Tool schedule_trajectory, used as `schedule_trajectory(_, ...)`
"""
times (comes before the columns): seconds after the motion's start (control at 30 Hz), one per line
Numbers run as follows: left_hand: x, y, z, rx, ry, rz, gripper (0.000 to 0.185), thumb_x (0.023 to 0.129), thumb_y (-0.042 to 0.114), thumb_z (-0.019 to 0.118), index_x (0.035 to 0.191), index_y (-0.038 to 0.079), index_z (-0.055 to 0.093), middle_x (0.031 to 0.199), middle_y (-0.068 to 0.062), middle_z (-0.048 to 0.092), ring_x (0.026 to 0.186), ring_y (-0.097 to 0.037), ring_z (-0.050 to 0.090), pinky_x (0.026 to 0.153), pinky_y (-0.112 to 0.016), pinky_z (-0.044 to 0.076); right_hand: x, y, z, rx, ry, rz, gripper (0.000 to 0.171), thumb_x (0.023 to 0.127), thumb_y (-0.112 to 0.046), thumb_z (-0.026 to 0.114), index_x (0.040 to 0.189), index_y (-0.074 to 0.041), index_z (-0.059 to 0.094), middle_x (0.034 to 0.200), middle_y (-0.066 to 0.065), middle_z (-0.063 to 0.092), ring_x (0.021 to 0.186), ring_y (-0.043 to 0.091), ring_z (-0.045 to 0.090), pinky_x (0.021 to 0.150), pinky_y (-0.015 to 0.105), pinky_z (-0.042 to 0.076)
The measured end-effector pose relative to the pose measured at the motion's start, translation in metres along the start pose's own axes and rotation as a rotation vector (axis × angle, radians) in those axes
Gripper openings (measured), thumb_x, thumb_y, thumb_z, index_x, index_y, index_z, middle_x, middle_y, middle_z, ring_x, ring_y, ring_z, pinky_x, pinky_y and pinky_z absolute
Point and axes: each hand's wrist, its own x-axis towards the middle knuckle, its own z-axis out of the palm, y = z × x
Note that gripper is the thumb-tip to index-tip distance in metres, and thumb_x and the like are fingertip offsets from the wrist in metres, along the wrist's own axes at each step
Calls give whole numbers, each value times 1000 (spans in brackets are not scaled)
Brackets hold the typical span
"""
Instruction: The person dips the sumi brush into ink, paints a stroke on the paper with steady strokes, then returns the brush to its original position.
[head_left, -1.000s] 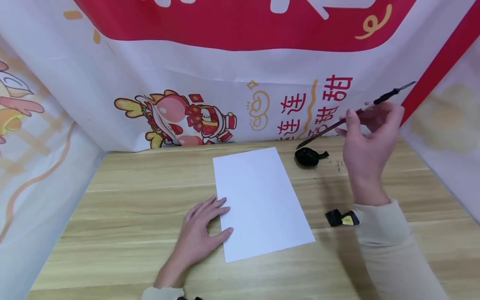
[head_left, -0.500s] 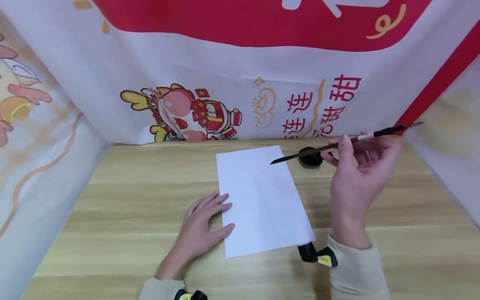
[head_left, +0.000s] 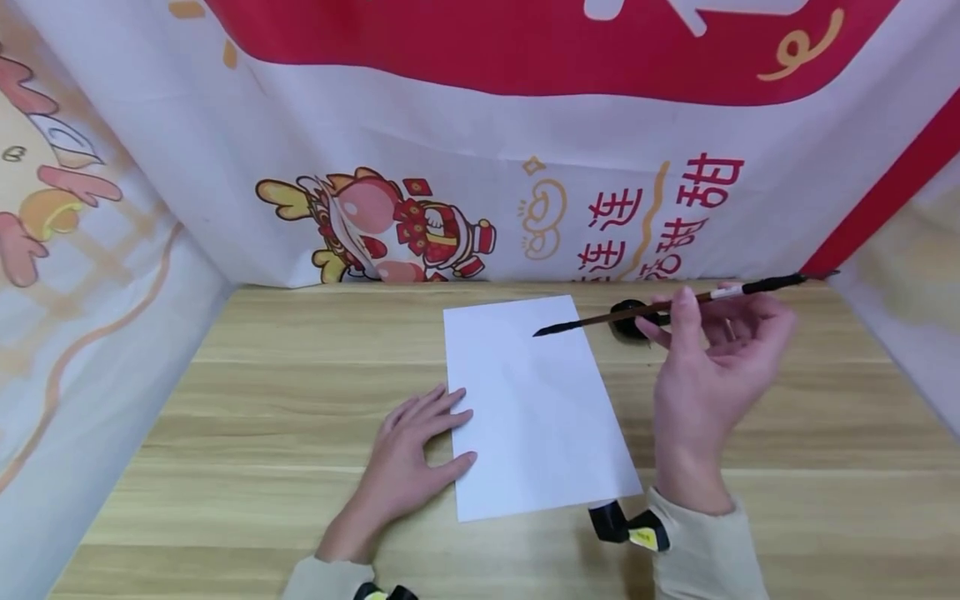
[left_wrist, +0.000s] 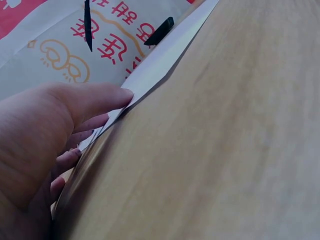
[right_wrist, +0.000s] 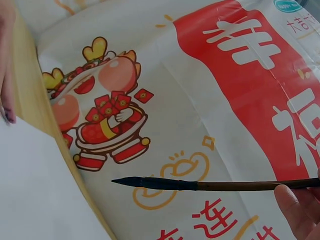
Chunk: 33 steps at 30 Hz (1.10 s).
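A white sheet of paper [head_left: 540, 417] lies on the wooden table, with no marks on it. My left hand [head_left: 408, 458] rests at its left edge, fingers spread, and fingertips on the paper. In the left wrist view the thumb [left_wrist: 107, 97] presses the sheet's near side. Above the paper's far right part, my right hand [head_left: 708, 383] pinches a brown-handled writing brush [head_left: 600, 319] between thumb and fingers. The brush's dark, pointed bristles [right_wrist: 145, 182] aim left and hang over the sheet, the shaft nearly level.
A round black object [head_left: 628, 332] sits at the table's back right, partly behind the brush and right hand. White cloth walls [head_left: 450, 125] with red and cartoon prints stand behind and at both sides. A black wrist mount [head_left: 609, 523] juts out near the paper's lower right corner.
My right hand has come down and toward me, bringing the brush from beside the round black object to over the paper. The left hand stays at the sheet's edge.
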Motion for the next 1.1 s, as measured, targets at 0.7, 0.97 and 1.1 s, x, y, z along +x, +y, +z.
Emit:
schedule_trajectory(0.7,3,0,-1,-6,2,-9,50,89,36,86,135,22,76,158,4,62,159,-28,44,130,-65,25,-31,24,20,-139,-210,65,33,99,-4,75,123,-5,52,106,10,66,98,26,78,75,35,68)
schedule_trajectory(0.97,2,-1,-1,-3,-3,-11,50,88,37,86,135,23,76,158,6,62,159,-27,44,130,-63,25,-47,37,27,-155,-306,35,34,100,-1,73,124,6,50,104,7,65,99,27,78,76,34,68)
schedule_trajectory(1.1,2,0,-1,-4,-2,-9,50,88,37,86,135,22,76,158,6,62,159,-27,44,130,-63,25,-53,42,30,-146,-319,38,31,99,1,73,121,1,52,103,4,64,97,23,79,75,34,69)
